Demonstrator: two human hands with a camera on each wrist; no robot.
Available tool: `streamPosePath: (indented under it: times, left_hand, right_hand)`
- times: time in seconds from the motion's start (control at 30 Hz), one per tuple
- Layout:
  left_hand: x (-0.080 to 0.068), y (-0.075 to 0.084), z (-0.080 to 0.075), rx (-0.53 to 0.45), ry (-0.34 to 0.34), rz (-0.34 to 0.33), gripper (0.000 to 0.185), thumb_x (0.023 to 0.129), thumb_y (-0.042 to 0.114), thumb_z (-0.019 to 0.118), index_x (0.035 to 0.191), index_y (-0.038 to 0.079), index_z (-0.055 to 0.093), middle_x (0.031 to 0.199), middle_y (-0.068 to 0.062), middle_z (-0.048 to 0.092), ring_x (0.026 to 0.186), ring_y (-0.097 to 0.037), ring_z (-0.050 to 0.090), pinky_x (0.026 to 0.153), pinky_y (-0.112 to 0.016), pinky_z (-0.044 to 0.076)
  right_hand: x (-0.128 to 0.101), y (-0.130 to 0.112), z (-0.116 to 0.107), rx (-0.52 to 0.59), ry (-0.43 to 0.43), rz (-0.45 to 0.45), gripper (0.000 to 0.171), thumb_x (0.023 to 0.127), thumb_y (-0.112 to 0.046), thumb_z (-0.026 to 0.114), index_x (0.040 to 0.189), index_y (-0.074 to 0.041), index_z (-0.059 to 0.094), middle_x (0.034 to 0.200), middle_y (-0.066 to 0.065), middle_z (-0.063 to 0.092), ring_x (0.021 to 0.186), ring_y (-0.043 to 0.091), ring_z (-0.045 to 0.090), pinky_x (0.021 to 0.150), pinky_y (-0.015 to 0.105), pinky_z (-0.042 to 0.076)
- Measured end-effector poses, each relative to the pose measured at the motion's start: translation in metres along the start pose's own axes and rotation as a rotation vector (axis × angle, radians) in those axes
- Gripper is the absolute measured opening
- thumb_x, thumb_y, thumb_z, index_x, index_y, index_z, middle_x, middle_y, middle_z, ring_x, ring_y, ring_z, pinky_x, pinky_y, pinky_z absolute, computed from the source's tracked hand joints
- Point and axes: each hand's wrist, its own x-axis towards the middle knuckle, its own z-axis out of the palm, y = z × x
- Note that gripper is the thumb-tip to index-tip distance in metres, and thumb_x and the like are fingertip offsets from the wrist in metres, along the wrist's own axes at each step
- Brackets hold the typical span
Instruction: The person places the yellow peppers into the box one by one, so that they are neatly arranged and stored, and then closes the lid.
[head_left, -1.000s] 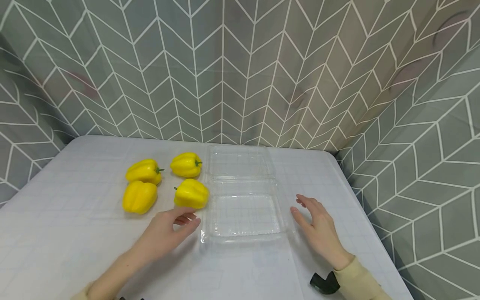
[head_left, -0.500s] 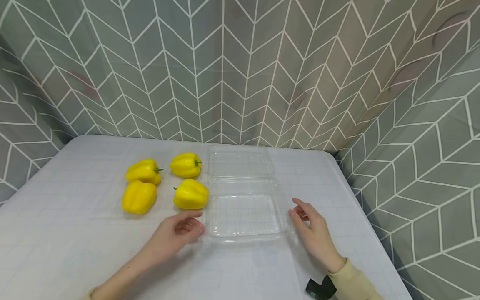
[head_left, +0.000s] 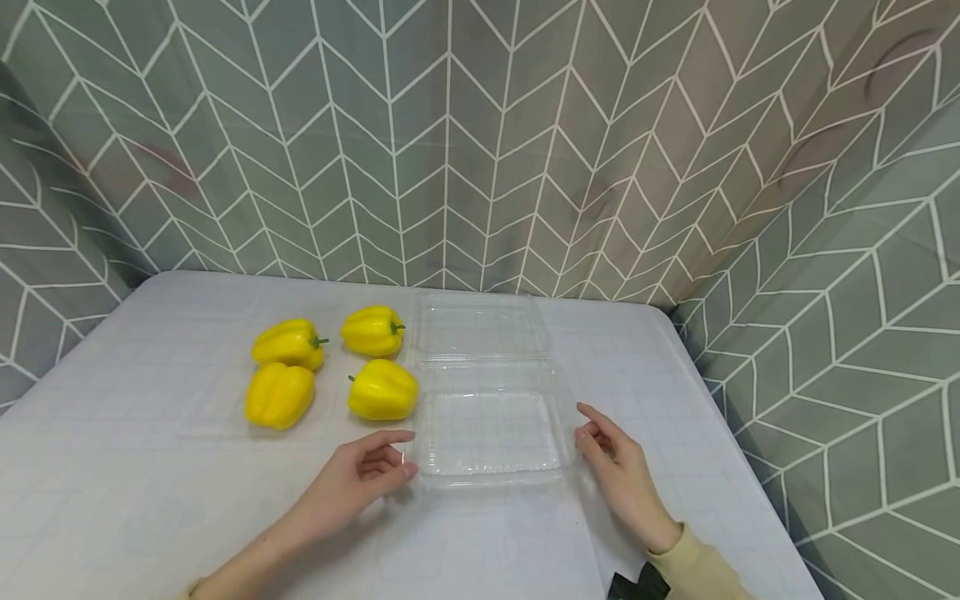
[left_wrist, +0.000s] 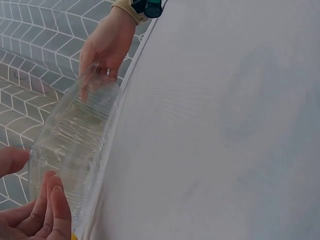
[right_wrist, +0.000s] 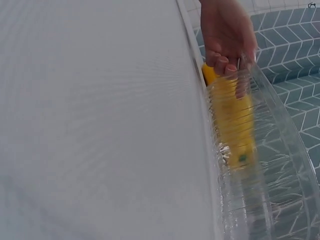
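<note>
Flanking clear container (head_left: 487, 433): left hand (head_left: 352, 479), right hand (head_left: 626, 475).
Container: between both sets of fingertips, open lid (head_left: 480, 327) beyond them.
Fingers: half-curled, thumbs apart; cannot tell if rim is pinched.
Nearest pepper (head_left: 383, 389): just beyond left fingers.

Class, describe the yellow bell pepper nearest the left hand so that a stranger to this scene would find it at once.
On the white table, find the open clear plastic clamshell container. Just left of its nearer half, in the head view, lies a yellow bell pepper. It alone of the four shows a stem pointing left.
</note>
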Motion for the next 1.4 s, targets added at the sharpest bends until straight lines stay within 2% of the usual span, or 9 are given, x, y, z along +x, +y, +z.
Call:
streamPosePath:
  times: [0.27, 0.47, 0.53, 0.67, 0.8, 0.9, 1.0, 1.1, 1.4]
  left_hand:
    - [0.003, -0.005, -0.004, -0.014, 0.038, 0.03, 0.045, 0.091, 0.027, 0.061, 0.13, 0.006, 0.052, 0.094, -0.008, 0.064, 0.083, -0.02, 0.064, 0.076, -0.024, 0.054]
    - [0.007, -0.009, -0.01, 0.001, 0.173, 0.092, 0.035, 0.092, 0.023, 0.059, 0.123, 0.005, 0.057, 0.095, -0.006, 0.066, 0.089, -0.016, 0.065, 0.081, -0.021, 0.053]
    - [0.007, -0.009, -0.014, 0.058, 0.243, 0.138, 0.032, 0.091, 0.024, 0.061, 0.119, 0.008, 0.06, 0.096, -0.002, 0.066, 0.09, -0.011, 0.064, 0.082, -0.02, 0.052]
    - [0.009, -0.006, -0.021, 0.183, 0.379, 0.304, 0.025, 0.088, 0.021, 0.066, 0.111, 0.011, 0.063, 0.101, 0.003, 0.065, 0.09, -0.007, 0.061, 0.083, -0.017, 0.051]
    - [0.016, -0.003, -0.029, 0.332, 0.514, 0.46, 0.027, 0.082, 0.012, 0.072, 0.107, 0.012, 0.063, 0.107, 0.004, 0.062, 0.095, -0.01, 0.059, 0.087, -0.012, 0.045]
    - [0.023, -0.001, -0.035, 0.444, 0.574, 0.503, 0.034, 0.077, 0.01, 0.075, 0.11, 0.01, 0.063, 0.116, -0.001, 0.059, 0.108, -0.018, 0.054, 0.098, -0.02, 0.04]
    - [0.031, -0.001, -0.039, 0.505, 0.562, 0.478, 0.042, 0.076, 0.014, 0.076, 0.115, 0.009, 0.061, 0.128, -0.006, 0.054, 0.12, -0.025, 0.047, 0.104, -0.038, 0.036]
    - [0.036, -0.001, -0.042, 0.537, 0.51, 0.411, 0.052, 0.076, 0.021, 0.076, 0.123, 0.009, 0.056, 0.134, -0.009, 0.049, 0.125, -0.03, 0.042, 0.102, -0.052, 0.035]
    - [0.048, -0.005, -0.045, 0.56, 0.412, 0.282, 0.076, 0.075, 0.034, 0.077, 0.138, 0.009, 0.04, 0.139, -0.012, 0.043, 0.129, -0.033, 0.037, 0.106, -0.056, 0.028]
  right_hand:
    - [-0.001, -0.016, 0.0, 0.1, -0.046, 0.108, 0.04, 0.095, -0.01, 0.054, 0.133, -0.001, 0.049, 0.082, 0.007, 0.056, 0.066, 0.009, 0.052, 0.061, 0.02, 0.046]
    - [-0.002, -0.013, 0.0, 0.137, -0.063, 0.165, 0.04, 0.094, -0.013, 0.055, 0.133, -0.005, 0.049, 0.078, 0.007, 0.054, 0.065, 0.011, 0.051, 0.059, 0.021, 0.045]
    - [-0.002, -0.008, 0.001, 0.173, -0.058, 0.176, 0.039, 0.094, -0.015, 0.056, 0.132, -0.007, 0.052, 0.076, 0.006, 0.052, 0.064, 0.01, 0.05, 0.059, 0.021, 0.044]
    - [-0.001, -0.006, 0.004, 0.234, -0.047, 0.217, 0.039, 0.093, -0.016, 0.057, 0.131, -0.008, 0.053, 0.073, 0.004, 0.049, 0.062, 0.01, 0.048, 0.057, 0.021, 0.043]
    - [-0.001, -0.007, 0.006, 0.28, -0.038, 0.24, 0.039, 0.093, -0.015, 0.057, 0.131, -0.007, 0.053, 0.073, 0.004, 0.048, 0.063, 0.01, 0.047, 0.058, 0.021, 0.043]
    - [-0.002, -0.007, 0.006, 0.298, -0.034, 0.251, 0.039, 0.093, -0.014, 0.057, 0.132, -0.006, 0.052, 0.073, 0.004, 0.047, 0.063, 0.01, 0.046, 0.058, 0.022, 0.043]
    - [-0.002, -0.007, 0.006, 0.301, -0.03, 0.258, 0.039, 0.093, -0.015, 0.057, 0.132, -0.007, 0.052, 0.073, 0.004, 0.046, 0.063, 0.01, 0.046, 0.058, 0.022, 0.043]
    - [-0.003, -0.008, 0.007, 0.302, -0.029, 0.261, 0.039, 0.094, -0.015, 0.056, 0.132, -0.007, 0.052, 0.073, 0.004, 0.046, 0.063, 0.01, 0.046, 0.058, 0.022, 0.043]
    - [-0.003, -0.008, 0.009, 0.321, -0.024, 0.286, 0.039, 0.094, -0.016, 0.056, 0.132, -0.009, 0.052, 0.076, 0.004, 0.047, 0.065, 0.011, 0.046, 0.059, 0.022, 0.044]
